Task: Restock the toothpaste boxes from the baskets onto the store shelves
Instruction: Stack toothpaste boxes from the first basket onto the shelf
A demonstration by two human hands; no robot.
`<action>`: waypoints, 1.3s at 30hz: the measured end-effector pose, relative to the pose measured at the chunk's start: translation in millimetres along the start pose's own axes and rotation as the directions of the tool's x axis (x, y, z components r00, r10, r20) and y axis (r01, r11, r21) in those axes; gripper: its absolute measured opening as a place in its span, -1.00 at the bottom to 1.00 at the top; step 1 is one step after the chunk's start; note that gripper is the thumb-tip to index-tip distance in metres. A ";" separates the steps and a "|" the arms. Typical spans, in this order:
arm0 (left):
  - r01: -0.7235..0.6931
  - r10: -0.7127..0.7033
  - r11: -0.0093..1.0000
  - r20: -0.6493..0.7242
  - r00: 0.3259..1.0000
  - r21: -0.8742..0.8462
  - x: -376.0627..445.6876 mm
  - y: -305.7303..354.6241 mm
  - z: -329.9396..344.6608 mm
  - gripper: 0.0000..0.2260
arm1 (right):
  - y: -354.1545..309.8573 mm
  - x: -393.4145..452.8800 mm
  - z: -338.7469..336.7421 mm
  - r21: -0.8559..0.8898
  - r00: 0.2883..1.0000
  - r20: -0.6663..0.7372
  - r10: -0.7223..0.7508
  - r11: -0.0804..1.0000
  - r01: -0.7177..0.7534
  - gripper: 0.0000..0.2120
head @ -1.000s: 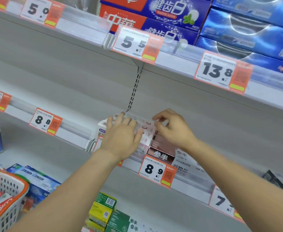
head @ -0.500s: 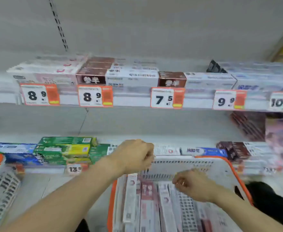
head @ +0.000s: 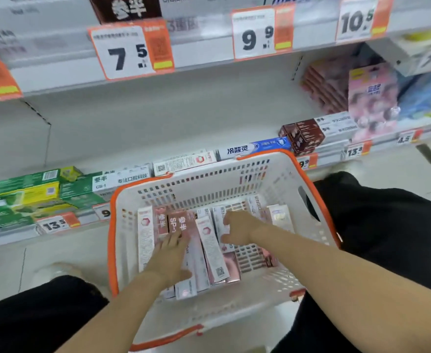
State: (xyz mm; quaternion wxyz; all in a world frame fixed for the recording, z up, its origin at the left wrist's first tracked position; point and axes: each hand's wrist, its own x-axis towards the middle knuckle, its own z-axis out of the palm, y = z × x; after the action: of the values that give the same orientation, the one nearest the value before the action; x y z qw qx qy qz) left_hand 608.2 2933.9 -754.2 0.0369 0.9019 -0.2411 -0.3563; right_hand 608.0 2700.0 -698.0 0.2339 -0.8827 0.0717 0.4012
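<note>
A white basket with an orange rim [head: 112, 225] stands on the floor between my knees. Several pink and white toothpaste boxes [head: 210, 248] lie in it lengthwise. My left hand [head: 170, 259] lies flat on the pink boxes [head: 181, 222] at the left, fingers straight. My right hand [head: 240, 226] reaches into the middle of the basket, its fingers and thumb curled on a white toothpaste box [head: 218, 215].
The bottom shelf behind the basket holds green boxes [head: 31, 192], a blue-and-white box [head: 257, 146] and brown boxes [head: 303, 138]. Above it a shelf edge carries price tags 7.5 [head: 130, 52] and 9.9 [head: 257, 34]. My black-trousered knees [head: 387, 225] flank the basket.
My hands left the boxes on the 8.9 shelf and dropped into the basket. The view tilted down. My left hand opened onto the pink boxes; the right took hold of a white box.
</note>
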 end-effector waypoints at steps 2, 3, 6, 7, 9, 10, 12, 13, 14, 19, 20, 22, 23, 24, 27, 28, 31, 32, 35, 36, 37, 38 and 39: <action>0.010 -0.011 1.000 -0.042 0.999 -0.011 2.0 1.0 3.8 -0.16 | -0.5 3.1 23.3 0.022 0.999 0.007 0.047 0.999 -0.048 -0.29; 0.015 -0.017 0.999 -0.052 0.998 -0.029 3.5 1.3 4.9 -0.17 | -2.4 3.9 35.2 0.040 0.998 0.011 0.068 0.997 -0.068 -0.21; 0.019 -0.025 0.994 -0.048 0.999 -0.105 4.0 0.2 7.2 -0.20 | -10.3 4.3 67.5 0.100 0.993 0.017 0.116 0.988 -0.117 -0.02; 0.010 -0.021 0.989 -0.074 0.997 -0.149 2.5 -0.6 6.5 -0.24 | -11.8 5.9 77.1 0.099 0.992 0.007 0.123 0.987 -0.123 0.01; -0.039 -0.012 0.973 -0.222 0.975 -0.226 -2.0 -3.0 4.0 -0.39 | -13.6 10.4 90.2 0.089 0.992 -0.019 0.129 0.988 -0.126 -0.02; -0.043 -0.033 0.975 -0.331 0.943 -0.220 -3.8 -4.4 2.1 -0.48 | -14.3 12.6 91.6 0.096 0.990 -0.030 0.140 0.986 -0.137 -0.06; 0.050 -0.139 0.981 -0.500 0.855 -0.188 -4.3 -10.8 -2.2 -0.53 | -16.6 14.0 82.5 0.130 0.985 -0.001 0.170 0.977 -0.169 -0.22; 0.137 -0.231 0.968 -0.537 0.812 -0.209 -5.8 -12.6 -8.1 -0.49 | -17.4 13.9 73.5 0.161 0.983 0.032 0.178 0.970 -0.181 -0.35; 0.219 -0.330 0.938 -0.497 0.803 -0.269 -7.6 -15.3 -14.5 -0.43 | -17.3 14.2 64.1 0.211 0.979 0.076 0.188 0.957 -0.200 -0.51; 0.357 -0.536 0.704 -0.130 0.834 -0.614 -14.1 -25.1 -18.4 -0.41 | -19.7 8.0 32.1 0.537 0.965 0.228 0.131 0.810 -0.237 -0.56; 0.359 -0.538 0.688 -0.112 0.835 -0.631 -13.1 -27.8 -15.4 -0.48 | -20.7 7.2 29.0 0.562 0.969 0.224 0.105 0.798 -0.217 -0.53; 0.347 -0.517 0.685 -0.092 0.851 -0.641 -11.6 -27.2 -16.2 -0.71 | -22.0 5.4 23.5 0.592 0.977 0.207 0.057 0.787 -0.171 -0.54; 0.336 -0.499 0.680 -0.076 0.863 -0.652 -12.9 -22.8 -22.3 -0.82 | -22.8 4.0 20.0 0.611 0.979 0.199 0.042 0.776 -0.158 -0.58; 0.326 -0.486 0.633 -0.033 0.873 -0.702 -14.1 -17.7 -29.4 -0.88 | -24.4 1.1 15.9 0.636 0.980 0.198 0.030 0.757 -0.152 -0.63; 0.203 -0.326 0.331 0.090 0.941 -0.921 -21.4 -2.9 -50.6 -0.79 | -25.3 -2.6 7.1 0.765 0.983 0.181 -0.035 0.633 -0.118 -0.63; 0.154 -0.271 0.284 0.075 0.960 -0.947 -25.0 0.6 -57.4 -0.70 | -25.8 -3.9 2.5 0.816 0.986 0.157 -0.054 0.570 -0.099 -0.57; 0.033 -0.194 0.081 0.017 0.981 -0.996 -30.1 5.0 -69.0 -0.49 | -29.7 -8.3 -14.6 0.905 0.985 0.085 -0.150 0.426 -0.013 -0.55; -0.002 -0.163 -0.001 -0.002 0.987 -1.000 -31.4 8.1 -73.1 -0.46 | -32.4 -12.0 -21.1 0.909 0.980 0.069 -0.187 0.417 0.016 -0.60; -0.052 -0.096 -0.129 -0.040 0.995 -0.990 -35.3 17.8 -85.3 -0.43 | -40.0 -24.6 -36.3 0.913 0.970 0.021 -0.242 0.400 0.080 -0.59; -0.067 -0.092 -0.146 -0.054 0.994 -0.987 -36.3 19.9 -89.0 -0.44 | -41.5 -29.8 -41.1 0.909 0.964 0.014 -0.266 0.405 0.099 -0.57; -0.079 -0.100 -0.160 -0.063 0.993 -0.984 -38.4 23.0 -93.6 -0.47 | -42.4 -33.6 -45.2 0.902 0.952 0.009 -0.306 0.413 0.125 -0.55; -0.094 -0.108 -0.164 -0.077 0.991 -0.982 -39.7 25.2 -97.7 -0.50 | -42.4 -37.3 -49.5 0.893 0.937 0.008 -0.348 0.424 0.150 -0.56; -0.108 -0.117 -0.171 -0.089 0.989 -0.979 -41.9 27.9 -102.7 -0.52 | -41.7 -40.4 -53.2 0.886 0.927 0.006 -0.376 0.431 0.169 -0.57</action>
State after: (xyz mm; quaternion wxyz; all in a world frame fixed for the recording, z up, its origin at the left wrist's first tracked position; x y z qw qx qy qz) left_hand 638.3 2917.9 -645.0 0.7304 0.5756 0.1241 -0.3462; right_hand 630.1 2709.2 -623.0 0.7174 -0.5931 0.0970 0.3525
